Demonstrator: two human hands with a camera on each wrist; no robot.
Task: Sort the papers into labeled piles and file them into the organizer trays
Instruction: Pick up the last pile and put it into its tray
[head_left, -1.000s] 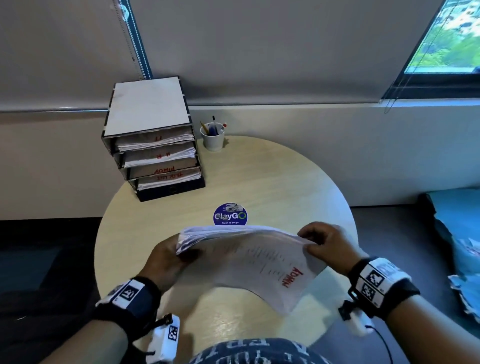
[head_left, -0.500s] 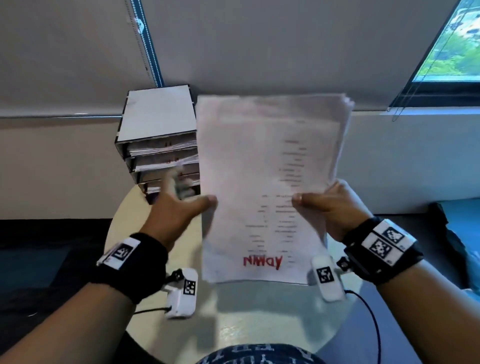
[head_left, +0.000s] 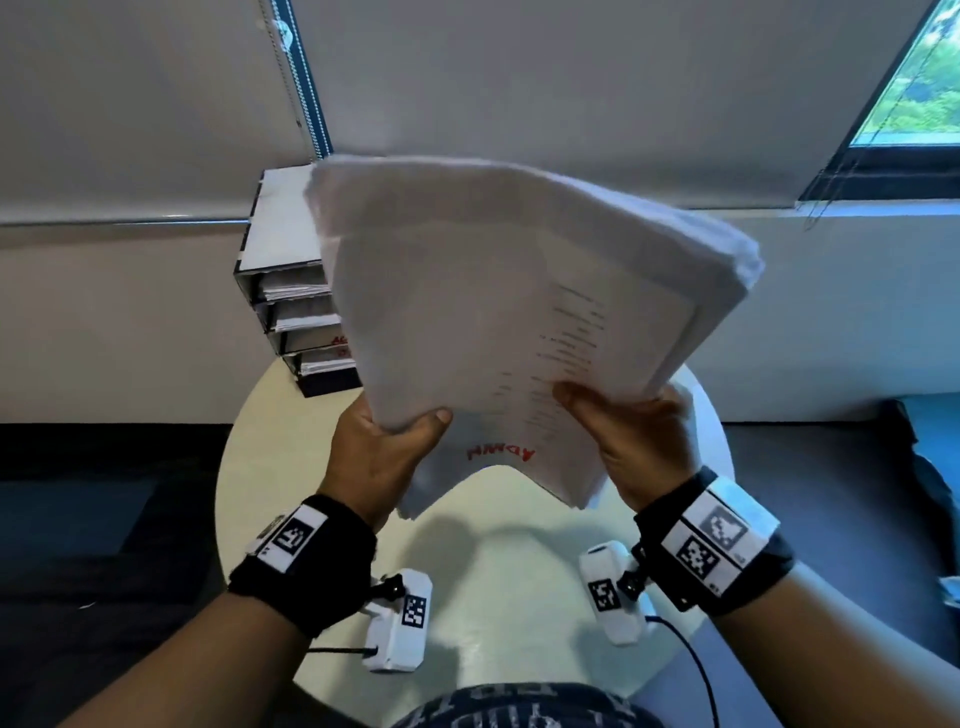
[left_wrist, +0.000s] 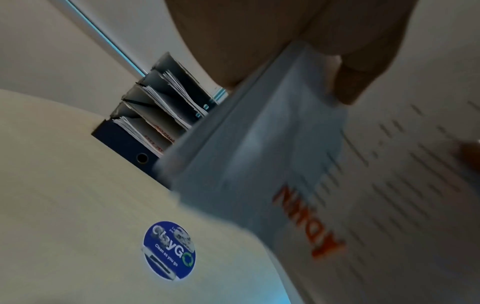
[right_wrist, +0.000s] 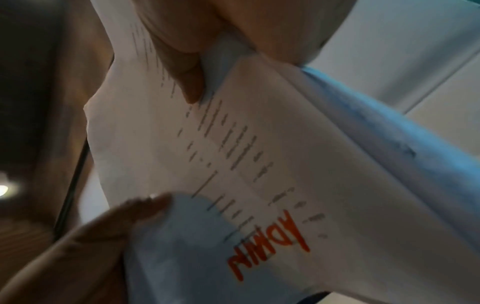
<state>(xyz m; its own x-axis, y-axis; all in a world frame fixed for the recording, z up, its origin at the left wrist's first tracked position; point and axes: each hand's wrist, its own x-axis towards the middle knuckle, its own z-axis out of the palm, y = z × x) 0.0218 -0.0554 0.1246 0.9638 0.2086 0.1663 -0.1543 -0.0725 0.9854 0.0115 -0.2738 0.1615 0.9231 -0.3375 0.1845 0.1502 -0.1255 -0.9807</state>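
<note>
A thick stack of white papers (head_left: 498, 312) marked ADMIN in red is held upright above the round table (head_left: 498, 571), bowed along its lower edge. My left hand (head_left: 387, 441) grips its lower left side, thumb on the front sheet. My right hand (head_left: 639, 436) grips the lower right side, thumb on the printed text. The wrist views show the same stack (left_wrist: 337, 185) (right_wrist: 259, 164) with the red word upside down. The tiered organizer (head_left: 291, 291) stands at the table's far left, partly hidden behind the stack, with papers in its trays (left_wrist: 161, 107).
A round blue ClayGO sticker (left_wrist: 169, 250) lies on the tabletop under the stack. A wall with a blind runs behind the table, with a window (head_left: 914, 78) at upper right. Blue cloth (head_left: 935, 467) lies on the floor to the right.
The stack went from lying low over the table to standing upright. Since half a second ago my left hand has closed on its left side and the sheets have bowed.
</note>
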